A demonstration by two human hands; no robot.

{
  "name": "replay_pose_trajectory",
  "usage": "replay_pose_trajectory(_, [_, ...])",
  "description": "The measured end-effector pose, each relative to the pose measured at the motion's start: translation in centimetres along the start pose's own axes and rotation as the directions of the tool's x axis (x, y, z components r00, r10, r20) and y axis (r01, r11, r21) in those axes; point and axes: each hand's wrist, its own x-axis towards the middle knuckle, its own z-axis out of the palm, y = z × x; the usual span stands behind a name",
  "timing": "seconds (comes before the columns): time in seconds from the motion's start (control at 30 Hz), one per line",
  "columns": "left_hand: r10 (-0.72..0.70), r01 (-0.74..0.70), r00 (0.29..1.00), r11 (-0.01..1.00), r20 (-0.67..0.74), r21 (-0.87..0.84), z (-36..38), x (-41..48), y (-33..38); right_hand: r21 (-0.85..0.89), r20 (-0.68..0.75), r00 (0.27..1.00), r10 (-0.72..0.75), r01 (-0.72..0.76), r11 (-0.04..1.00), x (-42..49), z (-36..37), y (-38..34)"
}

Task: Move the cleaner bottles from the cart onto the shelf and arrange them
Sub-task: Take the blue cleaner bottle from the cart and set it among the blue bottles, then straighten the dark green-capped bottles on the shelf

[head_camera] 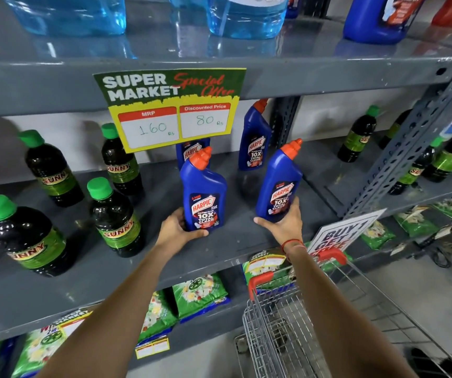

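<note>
My left hand (179, 226) grips the base of a blue Harpic cleaner bottle (203, 186) with an orange cap, standing upright on the grey middle shelf (233, 241). To its right, my right hand (285, 221) holds a second blue Harpic bottle (280, 184) by its bottom, tilted slightly and at the shelf surface. Two more Harpic bottles stand behind: one (256, 137) near the back, another (190, 151) partly hidden by a price sign. The wire cart (315, 323) with red handle corners sits low right, its visible basket bare.
Dark Sunny bottles with green caps (115, 216) stand on the shelf's left half, more (357, 136) on the neighbouring bay. A yellow price sign (173, 107) hangs from the upper shelf. A slotted steel upright (410, 143) divides the bays. Green packets fill the lower shelf.
</note>
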Motion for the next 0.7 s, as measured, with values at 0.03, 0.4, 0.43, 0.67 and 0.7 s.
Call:
replay_pose_trajectory(0.03, [0.010, -0.010, 1.000, 1.000, -0.008, -0.018, 0.0, -0.4, 0.0, -0.008, -0.014, 1.000, 0.014, -0.014, 1.000, -0.6, -0.1, 0.0])
replay_pose_trajectory(0.4, [-0.036, -0.127, 0.896, 0.933, -0.442, -0.335, -9.0, -12.8, -4.2, 0.113, -0.045, 0.917, -0.396, 0.398, 0.910, -14.4, 9.4, -3.9])
replay_pose_trajectory(0.43, [-0.046, -0.134, 0.843, 0.947, -0.537, -0.291, -10.2, -13.7, -4.8, 0.145, 0.057, 0.919, -0.390, 0.379, 0.914, -15.2, 11.1, -4.7])
replay_pose_trajectory(0.67, [0.008, 0.046, 0.712, 0.997, -0.702, 0.057, -16.8, -14.0, -8.3, 0.104, 0.466, 0.835, -0.294, 0.278, 0.955, -17.3, 18.7, -9.4])
replay_pose_trajectory(0.7, [0.009, 0.065, 0.753, 0.994, -0.658, 0.087, -17.4, -13.6, -8.6, 0.092, 0.464, 0.833, -0.300, 0.292, 0.952, -17.3, 19.2, -9.8])
